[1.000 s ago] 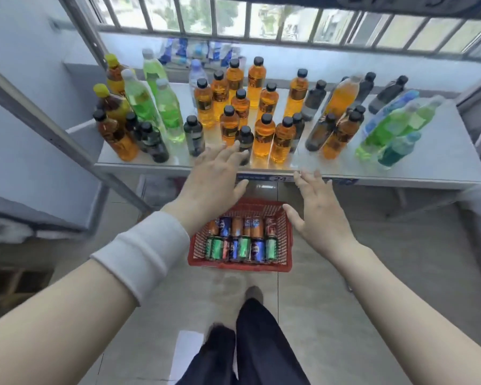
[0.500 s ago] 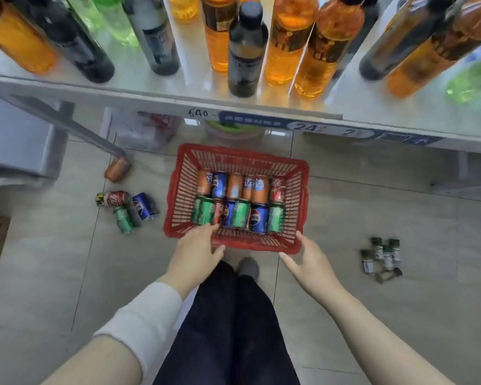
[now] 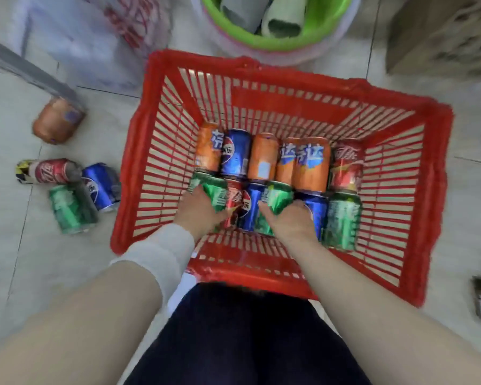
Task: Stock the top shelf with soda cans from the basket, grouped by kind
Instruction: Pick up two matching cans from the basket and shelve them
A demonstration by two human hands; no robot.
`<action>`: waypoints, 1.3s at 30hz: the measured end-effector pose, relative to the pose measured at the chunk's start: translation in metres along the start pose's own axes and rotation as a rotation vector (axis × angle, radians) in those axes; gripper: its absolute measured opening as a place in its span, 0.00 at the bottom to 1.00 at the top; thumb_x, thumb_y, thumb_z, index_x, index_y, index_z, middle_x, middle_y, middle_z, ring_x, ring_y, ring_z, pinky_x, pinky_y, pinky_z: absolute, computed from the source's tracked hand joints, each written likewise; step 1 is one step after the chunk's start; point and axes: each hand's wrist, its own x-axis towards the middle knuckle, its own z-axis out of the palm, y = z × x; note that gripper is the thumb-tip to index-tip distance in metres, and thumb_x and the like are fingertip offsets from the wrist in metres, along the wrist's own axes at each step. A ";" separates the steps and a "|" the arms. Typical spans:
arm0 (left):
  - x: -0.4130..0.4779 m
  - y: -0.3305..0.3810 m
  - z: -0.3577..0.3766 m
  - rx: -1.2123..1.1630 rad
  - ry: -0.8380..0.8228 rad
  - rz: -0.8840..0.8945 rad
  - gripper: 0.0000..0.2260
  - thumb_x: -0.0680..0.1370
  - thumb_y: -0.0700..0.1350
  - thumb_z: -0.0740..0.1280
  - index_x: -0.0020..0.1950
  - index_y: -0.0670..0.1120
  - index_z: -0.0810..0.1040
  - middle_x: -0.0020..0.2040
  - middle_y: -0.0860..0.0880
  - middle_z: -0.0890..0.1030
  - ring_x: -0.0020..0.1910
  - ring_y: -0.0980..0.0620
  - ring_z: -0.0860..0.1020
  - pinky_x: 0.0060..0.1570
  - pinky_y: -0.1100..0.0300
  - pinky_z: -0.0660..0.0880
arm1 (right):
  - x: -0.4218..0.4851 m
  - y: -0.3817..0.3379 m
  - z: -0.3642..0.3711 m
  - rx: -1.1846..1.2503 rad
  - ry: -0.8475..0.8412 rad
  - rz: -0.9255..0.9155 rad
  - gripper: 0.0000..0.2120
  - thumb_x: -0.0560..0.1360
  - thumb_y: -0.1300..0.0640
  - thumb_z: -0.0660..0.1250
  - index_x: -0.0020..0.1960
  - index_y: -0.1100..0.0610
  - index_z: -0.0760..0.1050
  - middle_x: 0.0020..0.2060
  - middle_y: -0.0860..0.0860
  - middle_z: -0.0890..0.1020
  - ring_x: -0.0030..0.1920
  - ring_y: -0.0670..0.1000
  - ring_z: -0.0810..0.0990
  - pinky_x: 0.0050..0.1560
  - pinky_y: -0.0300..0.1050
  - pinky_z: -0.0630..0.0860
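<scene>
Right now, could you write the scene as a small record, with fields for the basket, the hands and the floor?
basket: red, on floor, cans lying in two rows
far row: four orange cans, one blue can, one red can
left hand: grips left green can, near row
right hand: grips middle green can, near row
loose cans: four on floor, left of basket
bowl: green, beyond basket

1. Red slatted plastic basket: open-topped; you enter from above.
2. Lying soda cans, two touching rows, cover its floor.
3. Your left hand grips the end green can, your right hand the middle green can.
4. Loose floor cans flank its left; green plastic basin beyond the far rim.
</scene>
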 end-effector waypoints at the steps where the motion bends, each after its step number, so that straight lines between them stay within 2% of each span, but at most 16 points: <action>1: 0.009 0.000 0.006 0.015 0.014 -0.041 0.40 0.70 0.58 0.70 0.71 0.36 0.58 0.66 0.37 0.68 0.64 0.39 0.68 0.64 0.50 0.66 | 0.007 -0.003 0.010 -0.029 0.022 0.011 0.42 0.70 0.33 0.61 0.64 0.69 0.62 0.62 0.63 0.72 0.62 0.60 0.73 0.56 0.48 0.71; 4: 0.025 0.002 0.020 -0.015 0.054 -0.136 0.47 0.68 0.55 0.73 0.72 0.35 0.49 0.69 0.37 0.61 0.69 0.39 0.61 0.68 0.50 0.59 | 0.023 -0.008 0.026 -0.032 0.091 0.062 0.47 0.67 0.31 0.63 0.67 0.68 0.57 0.64 0.62 0.69 0.63 0.60 0.72 0.55 0.50 0.73; 7: 0.033 -0.002 0.024 -0.037 0.092 -0.118 0.47 0.66 0.53 0.76 0.71 0.36 0.49 0.68 0.37 0.61 0.68 0.40 0.60 0.68 0.50 0.58 | 0.032 -0.009 0.029 -0.050 0.105 0.096 0.46 0.68 0.36 0.67 0.69 0.68 0.54 0.65 0.61 0.67 0.64 0.60 0.72 0.52 0.52 0.74; 10: 0.039 -0.008 0.019 -0.106 0.088 -0.120 0.45 0.63 0.53 0.78 0.69 0.37 0.57 0.65 0.39 0.67 0.65 0.41 0.66 0.66 0.49 0.65 | 0.035 -0.009 0.025 0.021 0.081 0.120 0.40 0.68 0.42 0.70 0.66 0.65 0.57 0.63 0.60 0.70 0.61 0.61 0.74 0.49 0.51 0.74; 13: 0.033 -0.011 0.007 -0.125 -0.002 -0.114 0.38 0.60 0.60 0.76 0.61 0.39 0.71 0.56 0.41 0.78 0.57 0.43 0.75 0.57 0.50 0.74 | 0.032 -0.005 0.014 0.066 0.021 0.115 0.42 0.67 0.43 0.71 0.68 0.65 0.55 0.63 0.60 0.72 0.60 0.60 0.74 0.49 0.50 0.74; 15: 0.019 -0.013 -0.002 -0.236 -0.055 -0.109 0.36 0.57 0.62 0.75 0.57 0.42 0.75 0.51 0.44 0.81 0.52 0.45 0.78 0.53 0.51 0.77 | 0.022 0.001 0.001 0.114 0.002 0.103 0.43 0.66 0.42 0.72 0.69 0.64 0.56 0.61 0.60 0.74 0.60 0.60 0.75 0.51 0.50 0.73; 16: 0.008 -0.012 -0.007 -0.357 -0.069 -0.107 0.34 0.56 0.59 0.76 0.56 0.44 0.75 0.50 0.45 0.81 0.50 0.47 0.80 0.52 0.52 0.78 | 0.012 0.005 -0.008 0.154 -0.021 0.101 0.44 0.66 0.42 0.72 0.69 0.64 0.56 0.61 0.59 0.74 0.60 0.60 0.75 0.51 0.49 0.73; 19: -0.041 -0.001 -0.031 -0.656 -0.125 -0.080 0.27 0.63 0.47 0.78 0.59 0.46 0.73 0.50 0.48 0.82 0.46 0.52 0.81 0.43 0.59 0.78 | -0.029 0.013 -0.041 0.356 -0.093 0.103 0.46 0.61 0.39 0.74 0.69 0.60 0.60 0.60 0.55 0.76 0.57 0.56 0.77 0.56 0.49 0.75; 21: -0.083 0.012 -0.053 -0.789 -0.176 -0.054 0.25 0.66 0.42 0.76 0.61 0.46 0.72 0.52 0.47 0.82 0.47 0.53 0.81 0.43 0.62 0.78 | -0.066 0.016 -0.066 0.468 -0.124 0.099 0.48 0.57 0.38 0.76 0.68 0.58 0.62 0.59 0.52 0.77 0.57 0.53 0.78 0.59 0.50 0.75; 25: -0.181 0.043 -0.105 -0.945 -0.228 0.011 0.17 0.70 0.38 0.72 0.54 0.51 0.72 0.48 0.52 0.81 0.42 0.60 0.81 0.40 0.68 0.78 | -0.150 0.015 -0.126 0.692 -0.176 0.020 0.30 0.64 0.53 0.77 0.61 0.58 0.69 0.53 0.50 0.80 0.50 0.49 0.81 0.54 0.48 0.77; 27: -0.232 0.059 -0.133 -0.993 -0.237 0.020 0.16 0.70 0.37 0.72 0.53 0.52 0.72 0.49 0.53 0.81 0.44 0.59 0.81 0.45 0.64 0.78 | -0.199 0.011 -0.163 0.741 -0.189 -0.019 0.23 0.65 0.56 0.76 0.56 0.54 0.70 0.50 0.49 0.81 0.48 0.48 0.81 0.53 0.48 0.78; 30: -0.307 0.084 -0.178 -1.045 -0.230 0.047 0.22 0.68 0.38 0.74 0.59 0.47 0.71 0.54 0.47 0.81 0.52 0.50 0.80 0.55 0.53 0.76 | -0.272 0.005 -0.223 0.796 -0.187 -0.058 0.21 0.66 0.58 0.75 0.55 0.53 0.71 0.52 0.52 0.81 0.51 0.51 0.82 0.53 0.50 0.78; 33: -0.379 0.110 -0.232 -1.084 -0.218 0.149 0.18 0.70 0.37 0.72 0.56 0.50 0.72 0.53 0.48 0.81 0.49 0.53 0.80 0.50 0.59 0.78 | -0.347 -0.005 -0.289 0.827 -0.167 -0.148 0.24 0.67 0.59 0.74 0.60 0.58 0.71 0.53 0.54 0.82 0.50 0.50 0.82 0.49 0.44 0.80; 35: -0.422 0.126 -0.266 -1.104 -0.217 0.242 0.22 0.67 0.41 0.74 0.58 0.48 0.72 0.53 0.49 0.81 0.49 0.53 0.82 0.47 0.60 0.78 | -0.393 -0.011 -0.329 0.836 -0.129 -0.220 0.25 0.65 0.58 0.75 0.60 0.58 0.72 0.52 0.52 0.82 0.49 0.49 0.82 0.47 0.40 0.80; 37: -0.460 0.142 -0.297 -1.086 -0.215 0.340 0.29 0.63 0.47 0.75 0.62 0.48 0.71 0.55 0.48 0.81 0.53 0.51 0.81 0.49 0.57 0.78 | -0.433 -0.014 -0.362 0.856 -0.091 -0.290 0.22 0.67 0.59 0.73 0.60 0.59 0.73 0.51 0.51 0.82 0.48 0.47 0.82 0.43 0.38 0.80; 39: -0.495 0.160 -0.324 -1.033 -0.196 0.424 0.29 0.63 0.48 0.76 0.61 0.50 0.72 0.56 0.49 0.81 0.55 0.51 0.80 0.54 0.53 0.77 | -0.465 -0.018 -0.390 0.880 -0.041 -0.344 0.18 0.69 0.60 0.71 0.58 0.59 0.74 0.49 0.50 0.82 0.44 0.44 0.83 0.40 0.36 0.79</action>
